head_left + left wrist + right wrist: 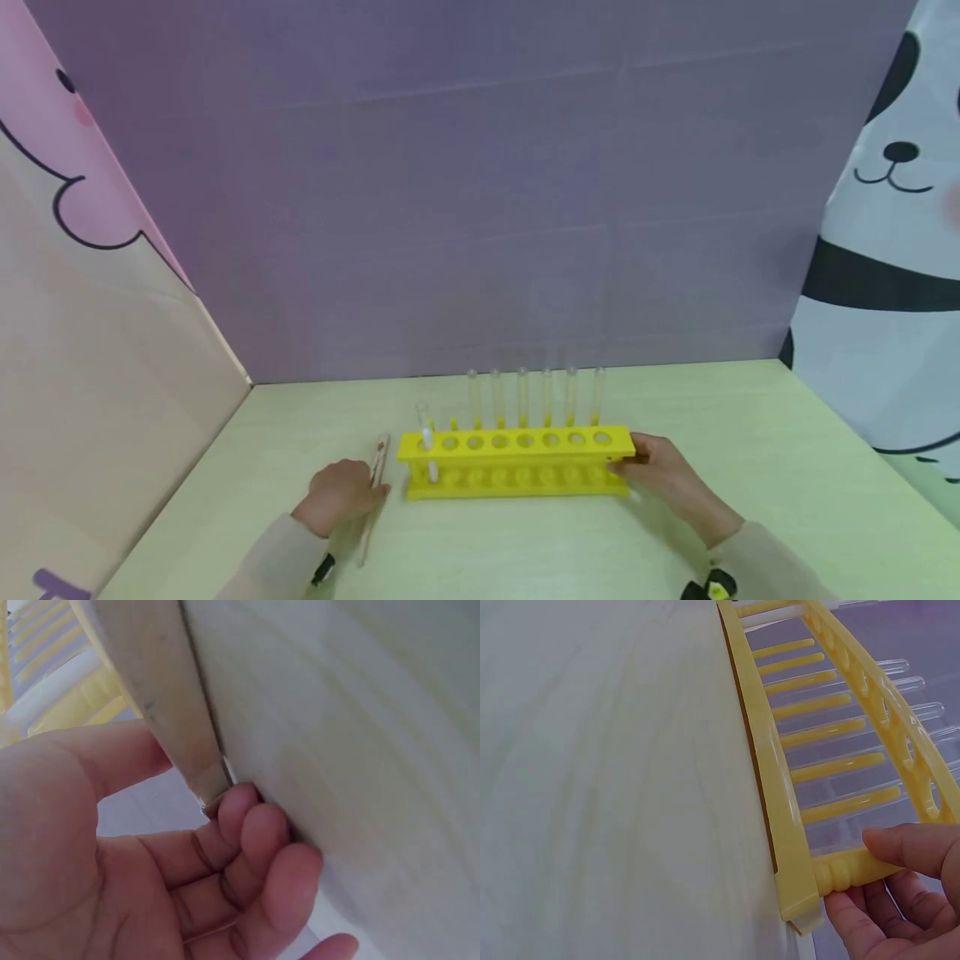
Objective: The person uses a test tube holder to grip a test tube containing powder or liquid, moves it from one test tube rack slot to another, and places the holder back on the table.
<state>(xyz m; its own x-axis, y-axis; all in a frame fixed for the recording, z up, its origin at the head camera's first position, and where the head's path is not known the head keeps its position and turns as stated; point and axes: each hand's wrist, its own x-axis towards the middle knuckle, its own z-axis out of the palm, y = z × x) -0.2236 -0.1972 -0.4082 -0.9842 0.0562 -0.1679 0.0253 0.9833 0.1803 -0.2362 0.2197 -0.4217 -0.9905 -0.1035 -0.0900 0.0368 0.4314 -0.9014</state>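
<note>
A yellow test tube rack [517, 446] stands on the table in the head view. One clear test tube [423, 414] with something white inside sits in its leftmost hole. Several clear tubes [522, 396] stand along the rack's back row, over yellow pegs [832, 765]. My right hand [667, 475] grips the post [859, 871] at the rack's right end, thumb on one side and fingers on the other. Left of the rack lies a slim wooden test tube clamp [370, 523]. My left hand [341, 496] pinches this clamp [161, 682] between thumb and curled fingers.
The pale wooden table [517, 550] meets a grey-purple backdrop [487, 208] behind the rack. A pink cartoon panel [82, 192] stands at the left and a panda panel [885, 333] at the right.
</note>
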